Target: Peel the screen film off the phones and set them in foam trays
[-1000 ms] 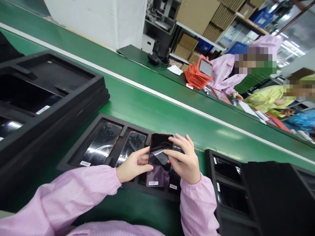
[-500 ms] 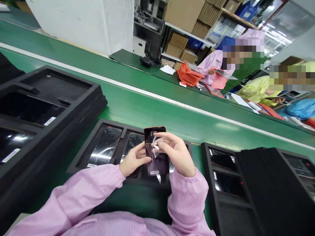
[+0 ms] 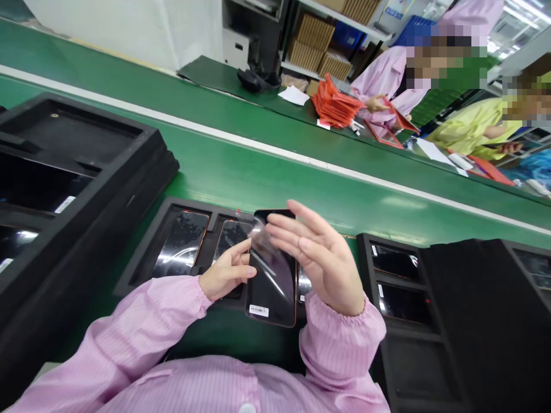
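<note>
Phone [image 3: 275, 289] is up in front of you, over the black tray [image 3: 140, 252] on the green bench [image 3: 215, 180]. Think of the phone as the middle of a clock. Your left hand [image 3: 228, 269] is at nine o'clock and has hold of the long side, with its thumb on the front and its fingers by the edge. Your right hand [image 3: 325, 258] is at two o'clock, with its fingers held out long over the top part of the glass. Clear film [image 3: 259, 229] curls up at eleven o'clock, close by those fingertips. It is too hard to tell if they pinch it or not.

The phone looks thin, flat and stiff. It should be light, so one hand can likely bear it. The glass is shiny, so it may be slippery, and it could crack if it drops. The best hold is on the long sides, at nine and three o'clock, off the shiny face so you leave no smudges. Do not squeeze hard. The film looks soft and thin, and may bend or cling to your skin. The best place to hold it is the loose part at eleven o'clock. Mind the white sticker [image 3: 259, 310] at seven o'clock, as rubbing could lift it.
</note>
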Demonstrator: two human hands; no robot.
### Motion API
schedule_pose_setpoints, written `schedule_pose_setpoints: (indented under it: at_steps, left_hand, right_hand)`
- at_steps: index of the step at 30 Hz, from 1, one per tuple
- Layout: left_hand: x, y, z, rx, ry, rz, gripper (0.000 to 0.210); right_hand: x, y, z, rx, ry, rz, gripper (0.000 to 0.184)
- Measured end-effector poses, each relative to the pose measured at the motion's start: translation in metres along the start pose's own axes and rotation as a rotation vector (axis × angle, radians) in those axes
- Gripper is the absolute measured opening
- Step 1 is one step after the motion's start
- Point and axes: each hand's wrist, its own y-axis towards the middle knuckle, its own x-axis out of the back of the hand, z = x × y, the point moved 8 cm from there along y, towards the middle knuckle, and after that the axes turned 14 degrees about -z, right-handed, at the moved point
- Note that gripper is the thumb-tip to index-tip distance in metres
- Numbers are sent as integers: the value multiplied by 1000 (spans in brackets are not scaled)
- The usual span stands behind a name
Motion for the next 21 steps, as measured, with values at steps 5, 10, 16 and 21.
schedule_pose_setpoints:
  at_steps: [5,10,16,21]
  left_hand:
    - [5,7,1,-35,56,-73,71]
    - [6,13,12,-26,303,-59,80]
    - [25,15,-7,-465,758,-326,70]
    - [-1,4,0,-750,1248,-103,44]
  right_hand:
    - [38,2,-11,170,-432,-450,61]
    - [43,5,-51,-14,-677,-308,74]
    - [77,3,-85,-68,-905,-429,68]
    - [70,6,-130,-158,-510,-363,63]
